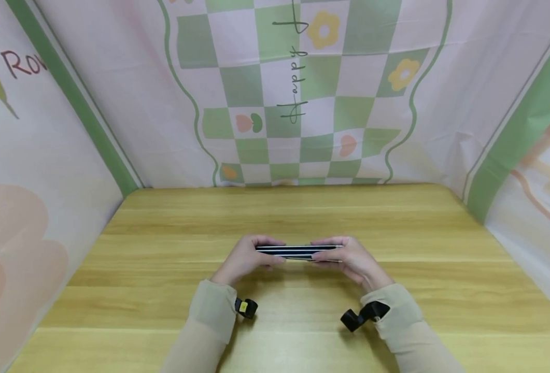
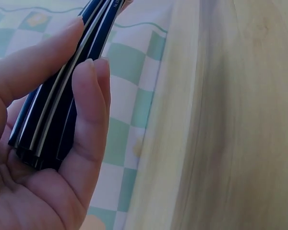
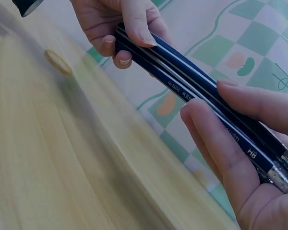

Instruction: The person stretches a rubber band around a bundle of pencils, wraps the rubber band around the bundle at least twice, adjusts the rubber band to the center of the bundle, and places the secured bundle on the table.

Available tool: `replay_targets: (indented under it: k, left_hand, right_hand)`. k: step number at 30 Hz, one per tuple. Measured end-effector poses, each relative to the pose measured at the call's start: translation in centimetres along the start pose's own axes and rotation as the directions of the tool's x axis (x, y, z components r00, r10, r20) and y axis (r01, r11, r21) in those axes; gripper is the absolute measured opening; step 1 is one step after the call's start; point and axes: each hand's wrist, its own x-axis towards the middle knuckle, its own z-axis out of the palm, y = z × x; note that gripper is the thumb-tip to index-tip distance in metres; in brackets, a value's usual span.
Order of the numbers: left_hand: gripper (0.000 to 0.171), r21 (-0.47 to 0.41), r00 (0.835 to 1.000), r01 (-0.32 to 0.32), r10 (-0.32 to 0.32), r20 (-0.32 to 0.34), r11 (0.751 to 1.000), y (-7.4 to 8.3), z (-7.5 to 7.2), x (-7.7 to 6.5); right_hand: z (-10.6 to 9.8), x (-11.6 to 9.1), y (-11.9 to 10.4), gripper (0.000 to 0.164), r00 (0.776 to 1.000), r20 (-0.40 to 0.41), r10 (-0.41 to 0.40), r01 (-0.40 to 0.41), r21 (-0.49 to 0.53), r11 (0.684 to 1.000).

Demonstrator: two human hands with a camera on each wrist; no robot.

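Observation:
A bundle of dark blue pencils (image 1: pixel 298 252) with pale stripes lies level between my two hands, above the table. My left hand (image 1: pixel 249 256) grips the bundle's left end, thumb on the near side. In the left wrist view the pencils (image 2: pixel 53 110) run between thumb and fingers, their ends near the palm. My right hand (image 1: pixel 354 259) holds the other end. The right wrist view shows "HB" printed on one of the pencils (image 3: pixel 201 98), and silvery ferrules (image 3: pixel 281 178) close to the right palm.
A thin yellow ring, like a rubber band (image 3: pixel 58 62), appears over the wooden table (image 1: pixel 163 311) in the right wrist view. Behind the table hangs a green-and-white checked cloth (image 1: pixel 284 140). Black wrist cameras (image 1: pixel 247 307) sit at both sleeves.

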Motion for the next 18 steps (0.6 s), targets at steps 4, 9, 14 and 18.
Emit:
replay_targets:
  k: [4, 9, 14, 18]
  left_hand:
    - [0.037, 0.028, 1.000, -0.016, 0.016, 0.005, 0.999, 0.0, -0.2, 0.0]
    - [0.039, 0.076, 0.999, -0.037, 0.037, 0.006, 0.996, -0.1, -0.8, -0.1]
    - [0.040, 0.066, 1.000, -0.022, 0.022, 0.000, 0.998, -0.2, -1.4, -0.3]
    - [0.041, 0.077, 1.000, -0.019, 0.018, 0.020, 0.997, -0.2, -1.6, -0.5]
  right_hand:
    - [0.0, 0.0, 0.0, 0.029, 1.000, 0.001, 0.005, -0.005, 0.015, 1.000]
    - [-0.1, 0.0, 0.0, 0.030, 1.000, -0.020, 0.014, -0.014, 0.034, 0.999]
    - [-0.2, 0.0, 0.0, 0.028, 0.999, -0.046, 0.030, -0.028, 0.041, 0.999]
    - [-0.2, 0.0, 0.0, 0.024, 0.999, -0.038, 0.031, -0.030, 0.027, 0.999]
